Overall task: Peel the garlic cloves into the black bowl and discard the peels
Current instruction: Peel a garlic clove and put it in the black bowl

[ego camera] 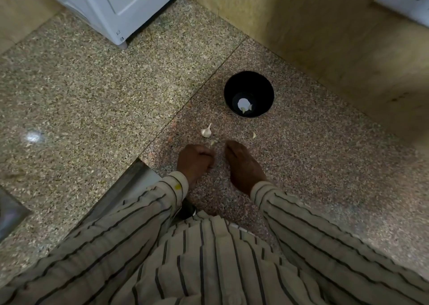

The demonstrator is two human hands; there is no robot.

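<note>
A black bowl (248,81) stands on the granite counter with a pale peeled clove at its bottom. A partial garlic bulb (206,131) lies in front of it, a loose clove (253,135) lies to the right, and small peel bits (212,142) sit just beyond my hands. My left hand (195,163) rests on the counter with its fingers curled into a fist, and nothing shows in it. My right hand (243,165) lies beside it, back upward, with relaxed fingers reaching down to the counter. The fingertips of both hands are hidden.
A white appliance (116,7) stands at the back left. A yellowish tiled wall (301,26) runs close behind and to the right of the bowl. A steel sink edge (130,184) cuts into the counter left of my left sleeve.
</note>
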